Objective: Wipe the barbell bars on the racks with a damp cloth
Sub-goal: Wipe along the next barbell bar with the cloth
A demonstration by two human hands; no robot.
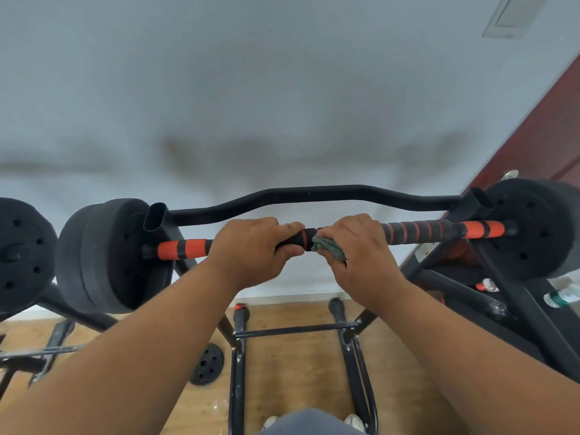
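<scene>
A pale wall (282, 73) fills the upper view, with wood floor (288, 372) at six o'clock; a barbell (417, 231) with orange and black grips lies level on a black rack (514, 290) across the centre; the left hand (251, 249) curls its fingers around the bar; just beside it at three o'clock, the right hand (361, 249) grips a green cloth (329, 248) pressed against the bar; black plates (103, 255) sit at nine and three o'clock.

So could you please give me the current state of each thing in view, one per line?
Barbell bar: resting on the rack, plates on both ends.
Cloth: bunched against the bar under the right hand.
Left hand: gripping the bar bare.
Right hand: gripping the cloth on the bar.
Rack: upright.
</scene>
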